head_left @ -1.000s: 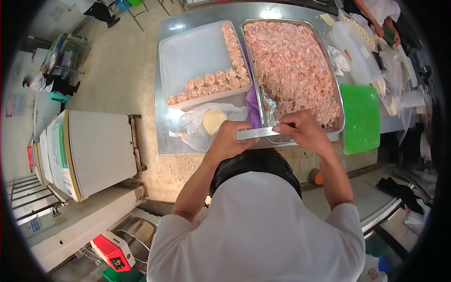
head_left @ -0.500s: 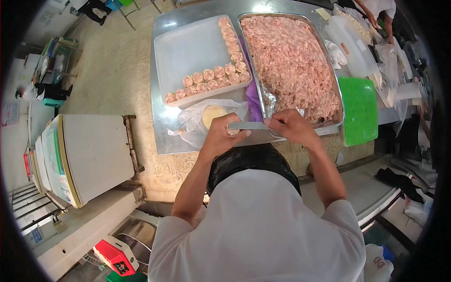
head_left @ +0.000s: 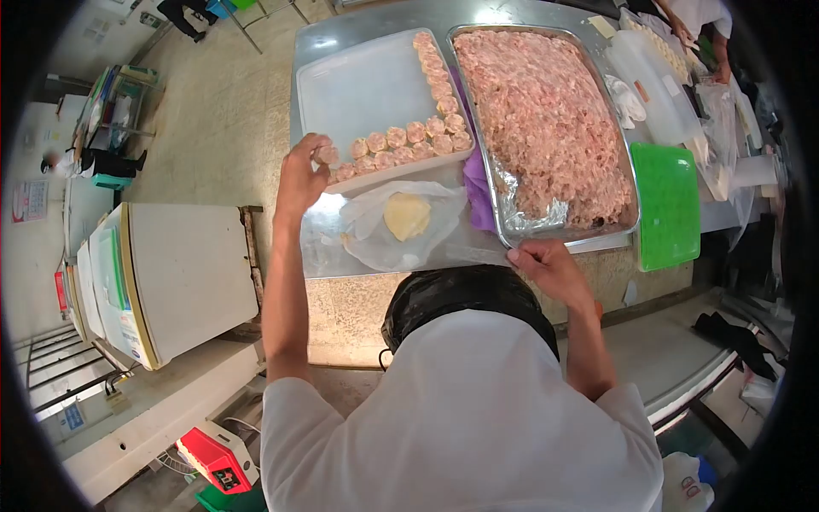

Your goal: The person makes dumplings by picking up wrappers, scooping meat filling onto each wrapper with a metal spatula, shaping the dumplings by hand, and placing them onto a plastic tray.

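Observation:
My left hand (head_left: 300, 181) is at the near left corner of a clear plastic tray (head_left: 367, 78), its fingers closed around a shumai dumpling (head_left: 325, 154). Rows of similar dumplings (head_left: 396, 136) line the tray's near and right sides. My right hand (head_left: 550, 266) is closed at the near edge of the metal pan (head_left: 570, 242) of minced meat (head_left: 546, 119). From its fingers a flat metal blade (head_left: 479, 254) points left, faint against the tabletop. Between my hands, a stack of pale round wrappers (head_left: 406, 215) lies on a plastic sheet (head_left: 365, 224).
A green plastic lid (head_left: 667, 205) is right of the pan. Purple cloth (head_left: 479, 198) is wedged between tray and pan. Clear bins (head_left: 655, 85) and bags crowd the right side, where another person's arm (head_left: 722, 60) reaches in. A white cabinet (head_left: 192, 277) stands at left.
My left hand has moved left and forward with the dumpling, from the blade to the tray's corner. My right hand has drawn slightly back and right with the blade. The view has shifted a little.

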The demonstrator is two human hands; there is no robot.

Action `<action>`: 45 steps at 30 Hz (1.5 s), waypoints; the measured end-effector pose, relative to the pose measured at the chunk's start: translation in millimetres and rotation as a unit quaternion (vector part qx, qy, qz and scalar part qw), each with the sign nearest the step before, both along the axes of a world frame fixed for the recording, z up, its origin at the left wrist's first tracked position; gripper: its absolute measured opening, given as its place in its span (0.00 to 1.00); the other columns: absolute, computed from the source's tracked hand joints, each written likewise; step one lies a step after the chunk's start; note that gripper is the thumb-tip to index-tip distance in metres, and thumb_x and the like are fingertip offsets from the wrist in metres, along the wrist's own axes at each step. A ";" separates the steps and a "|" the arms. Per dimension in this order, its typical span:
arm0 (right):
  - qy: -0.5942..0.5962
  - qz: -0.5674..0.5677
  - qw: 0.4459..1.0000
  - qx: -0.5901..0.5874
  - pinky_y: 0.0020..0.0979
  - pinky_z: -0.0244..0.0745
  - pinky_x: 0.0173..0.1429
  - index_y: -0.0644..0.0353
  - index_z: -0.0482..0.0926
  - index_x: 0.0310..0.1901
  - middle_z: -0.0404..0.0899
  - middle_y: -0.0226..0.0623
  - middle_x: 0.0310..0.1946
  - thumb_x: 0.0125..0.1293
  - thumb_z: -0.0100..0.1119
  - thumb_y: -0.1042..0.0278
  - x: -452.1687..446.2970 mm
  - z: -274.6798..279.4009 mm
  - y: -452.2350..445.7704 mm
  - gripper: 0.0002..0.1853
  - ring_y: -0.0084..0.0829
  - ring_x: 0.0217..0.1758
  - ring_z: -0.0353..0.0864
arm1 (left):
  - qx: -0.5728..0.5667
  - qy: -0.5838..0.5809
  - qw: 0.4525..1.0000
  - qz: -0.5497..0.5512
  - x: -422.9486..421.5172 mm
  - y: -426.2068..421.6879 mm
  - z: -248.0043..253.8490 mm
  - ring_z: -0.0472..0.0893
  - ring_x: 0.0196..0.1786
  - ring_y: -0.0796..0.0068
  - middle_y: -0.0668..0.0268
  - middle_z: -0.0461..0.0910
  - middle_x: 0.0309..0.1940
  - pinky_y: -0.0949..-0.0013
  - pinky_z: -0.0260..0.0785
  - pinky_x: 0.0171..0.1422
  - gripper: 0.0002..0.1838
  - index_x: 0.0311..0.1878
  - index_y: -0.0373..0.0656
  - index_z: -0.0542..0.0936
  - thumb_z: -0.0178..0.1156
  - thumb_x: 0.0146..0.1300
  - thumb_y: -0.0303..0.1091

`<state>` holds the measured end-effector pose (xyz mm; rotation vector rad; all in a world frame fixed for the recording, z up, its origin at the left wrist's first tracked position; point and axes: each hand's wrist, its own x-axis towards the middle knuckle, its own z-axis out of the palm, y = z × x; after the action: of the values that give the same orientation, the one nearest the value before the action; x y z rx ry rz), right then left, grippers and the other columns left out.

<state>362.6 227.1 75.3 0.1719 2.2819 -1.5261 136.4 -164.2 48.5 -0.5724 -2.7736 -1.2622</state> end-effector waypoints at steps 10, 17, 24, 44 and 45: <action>0.027 -0.025 0.999 0.016 0.29 0.58 0.29 0.66 0.75 0.26 0.64 0.25 0.18 0.75 0.61 0.61 18.0 -6.1 10.8 0.20 0.18 0.26 0.59 | -0.128 -0.112 0.985 -0.001 -26.0 3.8 -15.1 0.84 0.37 0.50 0.47 0.86 0.38 0.62 0.76 0.48 0.23 0.56 0.34 0.83 0.55 0.55 0.20; 0.027 -0.054 0.998 -0.023 0.31 0.67 0.35 0.67 0.82 0.41 0.70 0.32 0.24 0.72 0.64 0.63 20.4 -1.8 13.1 0.12 0.23 0.29 0.66 | -0.103 0.016 0.993 0.056 -13.5 23.6 -14.9 0.86 0.41 0.51 0.46 0.86 0.42 0.61 0.77 0.50 0.17 0.52 0.33 0.84 0.59 0.58 0.21; 0.033 -0.096 0.995 -0.020 0.27 0.71 0.41 0.65 0.82 0.55 0.79 0.28 0.33 0.70 0.65 0.72 21.2 4.0 23.5 0.14 0.22 0.33 0.71 | -0.114 -0.034 0.992 -0.043 113.2 100.8 -25.5 0.84 0.42 0.56 0.57 0.85 0.40 0.61 0.76 0.49 0.07 0.39 0.40 0.83 0.69 0.57 0.25; 0.014 0.112 0.800 0.589 0.47 0.84 0.41 0.56 0.86 0.35 0.86 0.47 0.32 0.59 0.57 0.78 -10.3 71.8 152.7 0.09 0.50 0.38 0.89 | 0.614 -0.461 0.640 0.034 135.2 88.7 -44.8 0.82 0.55 0.59 0.56 0.81 0.56 0.52 0.77 0.56 0.22 0.63 0.41 0.75 0.50 0.79 0.48; 0.023 0.118 0.788 0.604 0.46 0.84 0.40 0.56 0.86 0.35 0.86 0.46 0.31 0.59 0.57 0.77 -10.3 70.5 151.7 0.08 0.49 0.37 0.89 | 0.556 -0.469 0.675 0.127 138.1 95.2 -37.0 0.82 0.56 0.58 0.56 0.81 0.56 0.50 0.77 0.57 0.22 0.63 0.41 0.75 0.50 0.79 0.48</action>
<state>352.4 378.9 145.8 0.1625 2.8020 0.2420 274.5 -69.0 11.5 0.7223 -1.5471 -3.2258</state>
